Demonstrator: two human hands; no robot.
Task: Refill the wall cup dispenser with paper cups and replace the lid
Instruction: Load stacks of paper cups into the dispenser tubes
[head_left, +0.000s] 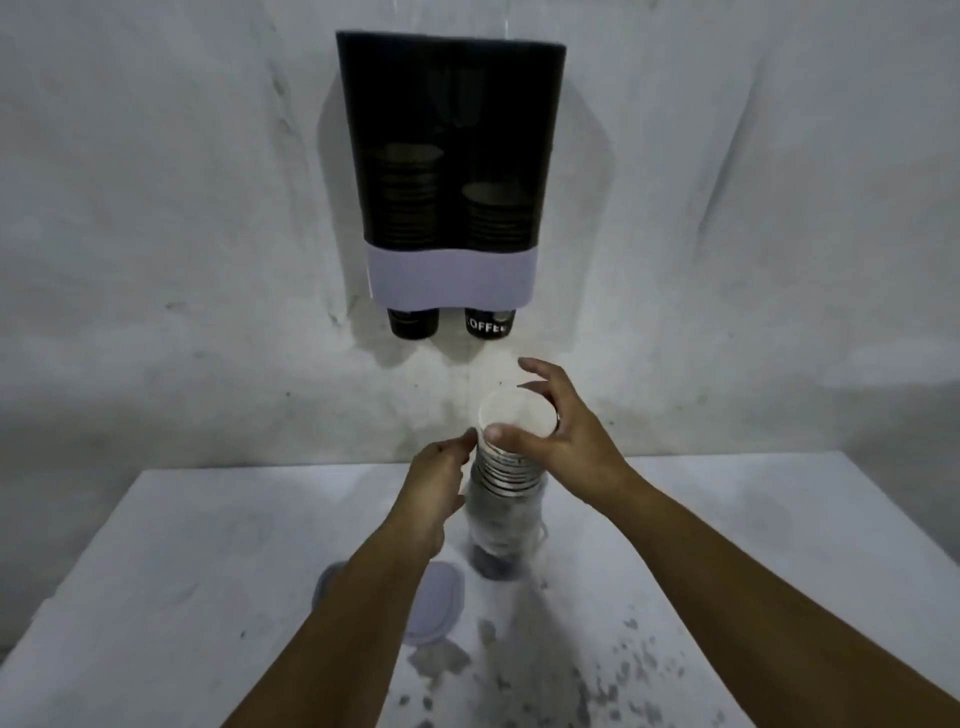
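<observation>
A person stands at a white table (208, 545) pushed against a pale, scuffed wall (156, 208). A tall stack of paper cups (506, 467) stands upright on the table near its far edge, the open white mouth of the top cup facing up; its lower part is blurred.

The right hand (561, 431) grips the top of the stack: the thumb presses on the near side of the rim, the fingers (545, 387) curl round the far side, and one finger is lifted clear above. The left hand (436, 483) sits just beside the stack on its left, fingers partly curled, the tips at or very near the upper cups; whether they actually press on the cups cannot be told.

A pale oval lid (434, 605) lies flat on the table, near the foot of the stack and partly hidden under the left forearm.

On the wall above hangs the cup dispenser (449, 156), a dark see-through housing with a pale band across the bottom. Its top is open. Two partial columns of cups show through the housing, the left one higher than the right. A dark cup bottom pokes out below each column; the right one reads "COFFEE".

The near part of the table is speckled with dark spots (623, 665).
</observation>
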